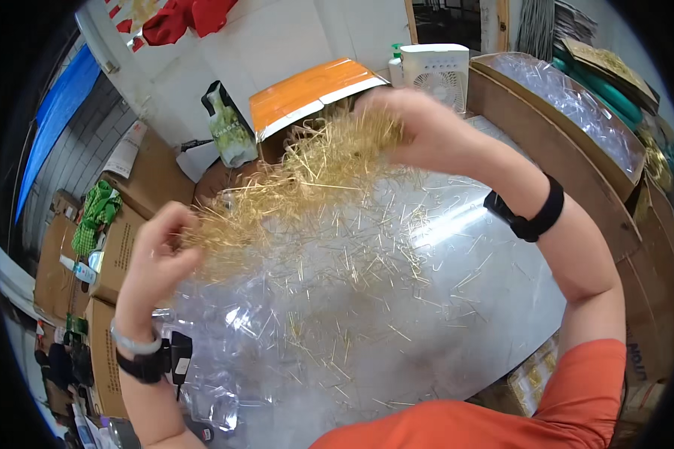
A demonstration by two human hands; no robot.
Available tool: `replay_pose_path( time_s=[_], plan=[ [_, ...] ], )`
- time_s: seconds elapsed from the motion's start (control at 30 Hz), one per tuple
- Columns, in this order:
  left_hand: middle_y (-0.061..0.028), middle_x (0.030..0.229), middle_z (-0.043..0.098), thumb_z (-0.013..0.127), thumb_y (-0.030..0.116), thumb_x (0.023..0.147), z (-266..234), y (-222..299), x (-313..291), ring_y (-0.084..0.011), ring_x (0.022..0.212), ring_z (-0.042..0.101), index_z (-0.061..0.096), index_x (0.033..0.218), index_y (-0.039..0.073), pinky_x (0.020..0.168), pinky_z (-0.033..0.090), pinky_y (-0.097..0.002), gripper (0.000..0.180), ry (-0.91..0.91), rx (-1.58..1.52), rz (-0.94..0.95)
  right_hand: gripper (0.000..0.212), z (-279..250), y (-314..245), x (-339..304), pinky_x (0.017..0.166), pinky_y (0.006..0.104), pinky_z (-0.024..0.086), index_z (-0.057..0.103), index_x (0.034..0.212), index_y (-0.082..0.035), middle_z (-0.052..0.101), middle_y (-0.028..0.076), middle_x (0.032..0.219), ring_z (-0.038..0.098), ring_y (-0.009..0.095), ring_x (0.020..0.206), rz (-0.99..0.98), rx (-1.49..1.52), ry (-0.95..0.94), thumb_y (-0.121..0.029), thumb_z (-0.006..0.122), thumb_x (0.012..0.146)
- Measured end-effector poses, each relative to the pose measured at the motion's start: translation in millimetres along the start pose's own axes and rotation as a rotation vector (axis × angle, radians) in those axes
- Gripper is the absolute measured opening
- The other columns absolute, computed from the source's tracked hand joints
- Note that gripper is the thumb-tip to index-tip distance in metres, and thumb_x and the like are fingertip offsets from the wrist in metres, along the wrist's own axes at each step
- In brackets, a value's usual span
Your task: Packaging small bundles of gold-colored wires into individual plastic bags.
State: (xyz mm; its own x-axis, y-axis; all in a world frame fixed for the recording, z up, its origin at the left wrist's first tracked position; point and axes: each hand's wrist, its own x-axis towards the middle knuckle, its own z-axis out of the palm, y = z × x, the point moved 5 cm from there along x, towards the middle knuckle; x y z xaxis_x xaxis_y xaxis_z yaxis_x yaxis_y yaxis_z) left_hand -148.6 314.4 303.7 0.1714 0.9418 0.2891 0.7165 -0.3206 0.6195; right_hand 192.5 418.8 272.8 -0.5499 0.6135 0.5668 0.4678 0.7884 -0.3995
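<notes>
The left hand and right hand, well apart, are gripping opposite ends of a gold wire tangle, apparently supporting its loose mass. It is stretching across the orange box's near side, its long axis slanting from near left to far right. Nearer still, wire pieces are littering the bench.

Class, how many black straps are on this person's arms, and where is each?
2: one black strap on the left wrist, beside a pale band; the other black strap on the right forearm.
</notes>
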Motion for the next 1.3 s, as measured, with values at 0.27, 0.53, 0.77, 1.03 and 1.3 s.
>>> replay_pose_path(
  time_s=[0.27, 0.53, 0.77, 1.03, 1.3],
  plan=[
    [0.0063, 0.083, 0.049, 0.062, -0.003, 0.081, -10.3, -5.4, 21.5, -0.0023, 0.073, 0.046, 0.053, 0.093, 0.004, 0.067, 0.038, -0.0184, 0.017, -0.131, 0.122, 0.017, 0.043, 7.6, 13.2, 4.5, 0.089, 0.0445, 0.053, 0.062, 0.119, -0.002, 0.056, 0.014, 0.12, 0.063, 0.034, 0.106, 0.035, -0.349, -0.081, -0.011, 0.071, 0.078],
    [0.0037, 0.077, 0.044, 0.061, -0.003, 0.078, -9.1, 2.1, 27.5, -0.0043, 0.07, 0.042, 0.051, 0.088, 0.0, 0.06, 0.036, -0.0222, 0.015, 0.039, 0.116, 0.085, 0.038, 3.6, 6.5, 11.3, 0.099, 0.0473, 0.046, 0.065, 0.116, -0.006, 0.061, 0.01, 0.111, 0.058, 0.031, 0.113, -0.14, -0.593, 0.25, -0.014, 0.071, 0.079],
    [-0.0002, 0.078, 0.048, 0.061, -0.001, 0.075, -11.8, 0.3, 34.0, -0.0089, 0.073, 0.046, 0.052, 0.092, 0.0, 0.065, 0.042, -0.0252, 0.02, 0.094, 0.323, 0.203, 0.038, 5.9, 9.9, 18.2, 0.092, 0.0451, 0.053, 0.061, 0.116, -0.004, 0.056, 0.013, 0.12, 0.055, 0.033, 0.12, 0.069, -0.361, 0.255, -0.011, 0.068, 0.08],
    [-0.01, 0.075, 0.056, 0.065, 0.004, 0.075, -16.3, 15.2, 40.4, -0.0187, 0.068, 0.055, 0.055, 0.094, 0.001, 0.065, 0.046, -0.0315, 0.021, 0.196, 0.533, 0.28, 0.048, 15.0, 23.9, 15.9, 0.107, 0.0457, 0.04, 0.057, 0.124, -0.009, 0.065, 0.012, 0.109, 0.059, 0.031, 0.115, 0.112, -0.493, 0.23, -0.01, 0.068, 0.078],
    [-0.0139, 0.082, 0.063, 0.066, 0.007, 0.079, -19.3, 35.0, 55.6, -0.0265, 0.072, 0.062, 0.056, 0.099, 0.002, 0.068, 0.05, -0.0351, 0.023, 0.255, 0.674, 0.356, 0.044, 18.7, 35.7, 20.0, 0.097, 0.0454, 0.047, 0.057, 0.121, -0.01, 0.064, 0.01, 0.113, 0.059, 0.031, 0.114, 0.178, -0.55, 0.164, -0.005, 0.066, 0.078]
  ],
)
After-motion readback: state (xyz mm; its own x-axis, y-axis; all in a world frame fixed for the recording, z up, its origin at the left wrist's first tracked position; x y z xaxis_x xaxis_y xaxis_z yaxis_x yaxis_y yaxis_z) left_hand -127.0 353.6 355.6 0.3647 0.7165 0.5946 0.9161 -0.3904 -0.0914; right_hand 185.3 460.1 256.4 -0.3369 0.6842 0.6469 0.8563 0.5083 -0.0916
